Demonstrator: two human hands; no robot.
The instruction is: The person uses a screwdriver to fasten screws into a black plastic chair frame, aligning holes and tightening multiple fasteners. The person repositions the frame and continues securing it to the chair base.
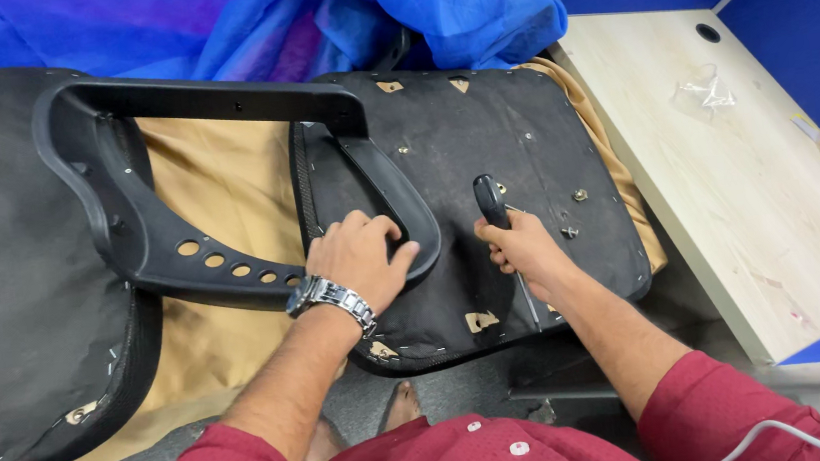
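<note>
On tan cloth, the left hand [361, 258] presses flat, fingers spread, steadying the curved black plastic armrest [226, 193] on the upturned black seat base [483, 153] (fabric underside up), while the right hand [520, 245] clenches a black-handled screwdriver [492, 203].

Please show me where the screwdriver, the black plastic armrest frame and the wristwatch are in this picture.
screwdriver [489, 201]: head view, on its black handle above the right hand's grip.
black plastic armrest frame [207, 98]: head view, on its top bar.
wristwatch [329, 294]: head view, on the metal band at the left wrist.
</note>
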